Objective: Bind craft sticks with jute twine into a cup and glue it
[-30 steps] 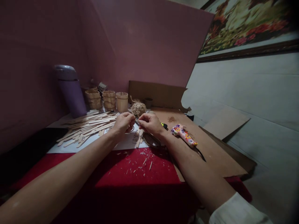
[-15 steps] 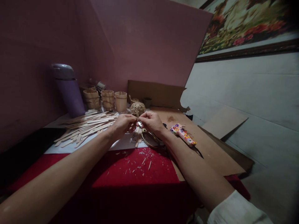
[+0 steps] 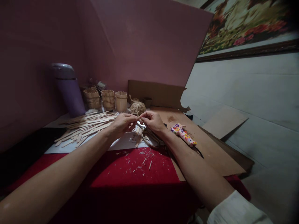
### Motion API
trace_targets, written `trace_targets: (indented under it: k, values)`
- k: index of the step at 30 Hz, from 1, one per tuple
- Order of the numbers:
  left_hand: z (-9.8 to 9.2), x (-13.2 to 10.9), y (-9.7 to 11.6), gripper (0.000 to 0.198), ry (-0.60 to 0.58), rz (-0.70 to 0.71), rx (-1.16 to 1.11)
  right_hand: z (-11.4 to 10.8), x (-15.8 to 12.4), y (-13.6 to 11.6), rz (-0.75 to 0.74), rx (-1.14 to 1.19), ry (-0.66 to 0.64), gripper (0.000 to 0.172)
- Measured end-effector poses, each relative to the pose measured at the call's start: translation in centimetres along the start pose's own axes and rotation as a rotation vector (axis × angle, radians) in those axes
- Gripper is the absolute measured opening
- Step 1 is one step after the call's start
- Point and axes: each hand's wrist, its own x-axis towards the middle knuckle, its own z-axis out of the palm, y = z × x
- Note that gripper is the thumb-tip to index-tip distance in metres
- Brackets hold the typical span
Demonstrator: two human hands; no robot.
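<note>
My left hand point(image 3: 125, 123) and my right hand point(image 3: 152, 122) meet fingertip to fingertip over the middle of the table, both in a pinch. Whatever lies between the fingers is too small to make out. Under my right hand is a pair of scissors point(image 3: 149, 140), its handle loops towards me. A few short pieces of wooden stick point(image 3: 137, 140) lie beside the loops on white paper. Just behind my hands sits a ball of twine point(image 3: 137, 108). To the left, wooden craft sticks point(image 3: 86, 126) are spread in a loose pile.
Wooden-stick cups point(image 3: 121, 102) stand at the back, with a purple flask point(image 3: 70, 93) to their left. On the cardboard sheet point(image 3: 210, 155) at right lies a flower-patterned glue gun point(image 3: 183, 134) with its cord. Scraps point(image 3: 142, 161) litter the red cloth point(image 3: 105, 171).
My fingertips have shifted slightly and stay pinched together. More of the scissors shows beneath my right hand.
</note>
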Motion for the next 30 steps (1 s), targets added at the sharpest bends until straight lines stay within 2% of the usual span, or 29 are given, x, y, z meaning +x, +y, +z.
trace_targets:
  k: [3,8,12,17,25,27,30]
  values:
    - [0.1,-0.1,0.0,0.015,0.016,0.023,0.008,-0.1,0.1,0.2,-0.047,-0.063,0.018,0.003]
    - [0.4,-0.1,-0.2,0.017,0.025,0.08,0.036,-0.1,-0.1,0.3,-0.113,-0.078,-0.047,0.003]
    - [0.6,-0.2,-0.2,0.013,0.054,0.081,0.055,-0.1,-0.1,0.5,-0.111,-0.132,0.001,0.005]
    - [0.8,-0.5,0.2,0.016,0.003,0.08,0.035,-0.2,-0.2,0.5,-0.122,-0.189,0.028,0.008]
    - [0.4,0.0,-0.4,0.025,0.06,0.044,0.048,0.0,-0.7,-0.2,-0.165,-0.359,0.035,0.011]
    - [0.5,0.0,-0.3,0.028,0.083,0.037,0.033,0.0,-0.8,-0.3,-0.148,-0.423,0.063,0.011]
    - [0.6,-0.1,0.0,0.028,0.123,0.027,-0.019,-0.2,-0.9,-0.5,-0.143,-0.514,0.203,0.011]
